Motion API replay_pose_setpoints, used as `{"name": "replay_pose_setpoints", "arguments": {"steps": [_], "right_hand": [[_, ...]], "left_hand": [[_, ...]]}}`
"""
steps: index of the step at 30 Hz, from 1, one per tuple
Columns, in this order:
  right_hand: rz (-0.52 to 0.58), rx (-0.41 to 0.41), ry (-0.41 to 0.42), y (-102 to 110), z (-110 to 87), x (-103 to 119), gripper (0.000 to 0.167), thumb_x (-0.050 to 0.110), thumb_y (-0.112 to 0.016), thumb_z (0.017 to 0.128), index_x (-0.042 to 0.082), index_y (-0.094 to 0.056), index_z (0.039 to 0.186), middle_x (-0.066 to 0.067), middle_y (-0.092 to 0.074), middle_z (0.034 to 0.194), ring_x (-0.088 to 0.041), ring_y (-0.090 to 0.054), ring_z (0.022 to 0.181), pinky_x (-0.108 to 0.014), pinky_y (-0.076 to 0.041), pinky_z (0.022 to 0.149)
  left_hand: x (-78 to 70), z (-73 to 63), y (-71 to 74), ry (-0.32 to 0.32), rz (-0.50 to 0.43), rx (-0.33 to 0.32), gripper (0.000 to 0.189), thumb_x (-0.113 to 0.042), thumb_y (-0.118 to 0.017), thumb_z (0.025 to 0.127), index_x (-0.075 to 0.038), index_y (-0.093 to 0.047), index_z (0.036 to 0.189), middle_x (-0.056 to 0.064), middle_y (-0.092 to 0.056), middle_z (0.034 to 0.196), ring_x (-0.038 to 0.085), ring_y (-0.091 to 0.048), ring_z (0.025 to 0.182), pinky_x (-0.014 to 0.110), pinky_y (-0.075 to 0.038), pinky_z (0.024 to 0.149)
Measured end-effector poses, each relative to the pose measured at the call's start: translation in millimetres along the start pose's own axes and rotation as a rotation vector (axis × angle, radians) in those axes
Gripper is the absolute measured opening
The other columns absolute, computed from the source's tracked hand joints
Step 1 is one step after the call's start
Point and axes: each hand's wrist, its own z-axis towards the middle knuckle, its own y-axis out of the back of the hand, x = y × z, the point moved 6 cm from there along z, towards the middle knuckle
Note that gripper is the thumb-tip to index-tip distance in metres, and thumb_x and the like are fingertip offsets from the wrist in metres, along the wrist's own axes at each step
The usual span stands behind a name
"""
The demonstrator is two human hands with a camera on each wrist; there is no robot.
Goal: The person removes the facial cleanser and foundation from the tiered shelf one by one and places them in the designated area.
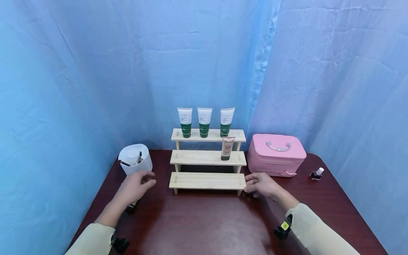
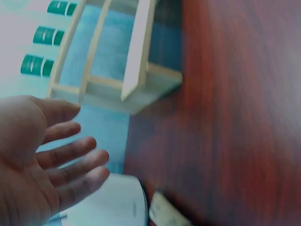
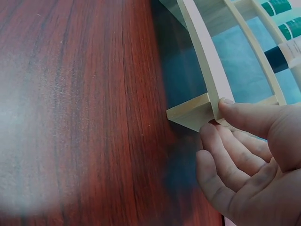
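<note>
A three-step wooden display stand stands mid-table. On its top step are three white-and-green tubes; a pink BB cream tube stands on the middle step toward the right. My right hand is at the right end of the lowest step. In the right wrist view, the thumb lies on the board's edge with fingertips under it, pinching the stand. My left hand is held in the air left of the stand, fingers relaxed and apart from it, in front of a white round container.
Brush-like sticks stand in the white container. A pink cosmetic case with a clear handle sits right of the stand. Farther right is a dark nail polish bottle with a white cap. A small pale item lies beside the container, mostly hidden by my left arm in the head view.
</note>
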Motion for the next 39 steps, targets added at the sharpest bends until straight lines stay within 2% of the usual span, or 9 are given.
{"name": "replay_pose_setpoints", "arguments": {"steps": [5, 8, 15, 22, 26, 32, 39], "right_hand": [[0.053, 0.009, -0.039, 2.9, 0.1, -8.5, 0.062, 0.008, -0.08, 0.085, -0.007, -0.053, 0.14, -0.013, -0.074, 0.111, -0.02, -0.072, 0.091, -0.042, -0.06, 0.07], [0.09, 0.002, -0.064, 4.2, -0.1, -12.7, 0.064, 0.008, -0.081, 0.085, -0.005, -0.053, 0.141, -0.012, -0.075, 0.11, -0.021, -0.073, 0.092, -0.042, -0.06, 0.07], [0.065, 0.007, -0.065, 2.5, -2.4, -13.1, 0.063, 0.01, -0.081, 0.085, -0.004, -0.054, 0.14, -0.011, -0.075, 0.109, -0.023, -0.073, 0.094, -0.045, -0.06, 0.071], [0.041, -0.017, -0.083, 4.4, -2.2, -10.0, 0.058, 0.011, -0.083, 0.083, -0.002, -0.058, 0.135, -0.009, -0.076, 0.104, -0.023, -0.074, 0.092, -0.042, -0.059, 0.068], [0.039, -0.012, -0.061, 3.6, -2.1, -7.2, 0.059, 0.012, -0.083, 0.083, -0.002, -0.058, 0.135, -0.009, -0.076, 0.104, -0.025, -0.074, 0.092, -0.044, -0.06, 0.068], [0.051, -0.014, -0.057, 0.9, -1.3, -8.0, 0.059, 0.012, -0.083, 0.083, 0.0, -0.059, 0.136, -0.009, -0.077, 0.104, -0.028, -0.074, 0.095, -0.047, -0.06, 0.07], [0.058, -0.036, -0.076, 3.1, -1.8, -9.8, 0.057, 0.009, -0.082, 0.083, 0.001, -0.06, 0.135, -0.009, -0.077, 0.102, -0.029, -0.074, 0.094, -0.045, -0.059, 0.068]], "left_hand": [[-38.3, 23.2, -11.5, -0.14, -0.093, -0.03, 0.027, -0.019, -0.071, 0.097, -0.007, -0.069, 0.12, 0.002, -0.071, 0.096, 0.014, -0.062, 0.083, 0.035, -0.051, 0.075], [-62.6, 38.4, -21.4, -0.192, -0.177, -0.038, 0.028, -0.019, -0.072, 0.096, -0.008, -0.069, 0.122, 0.002, -0.072, 0.097, 0.014, -0.065, 0.084, 0.034, -0.053, 0.077], [-113.8, 71.3, -46.9, -0.172, -0.364, 0.003, 0.034, -0.022, -0.075, 0.094, -0.015, -0.068, 0.126, 0.002, -0.071, 0.104, 0.019, -0.069, 0.094, 0.039, -0.058, 0.082], [-157.9, 97.9, -64.7, -0.204, -0.455, 0.059, 0.038, -0.02, -0.076, 0.093, -0.014, -0.065, 0.129, 0.01, -0.07, 0.116, 0.024, -0.067, 0.104, 0.04, -0.058, 0.084], [-172.9, 109.2, -72.9, -0.217, -0.509, 0.092, 0.042, -0.02, -0.077, 0.092, -0.012, -0.065, 0.131, 0.013, -0.069, 0.12, 0.026, -0.067, 0.109, 0.043, -0.057, 0.09], [-182.7, 118.0, -84.4, -0.213, -0.576, 0.113, 0.042, -0.018, -0.078, 0.092, -0.007, -0.064, 0.13, 0.017, -0.067, 0.123, 0.029, -0.066, 0.112, 0.044, -0.056, 0.091], [-189.4, 127.0, -94.2, -0.2, -0.568, 0.096, 0.038, -0.019, -0.079, 0.091, -0.01, -0.066, 0.126, 0.008, -0.069, 0.116, 0.026, -0.066, 0.109, 0.042, -0.056, 0.092]]}}
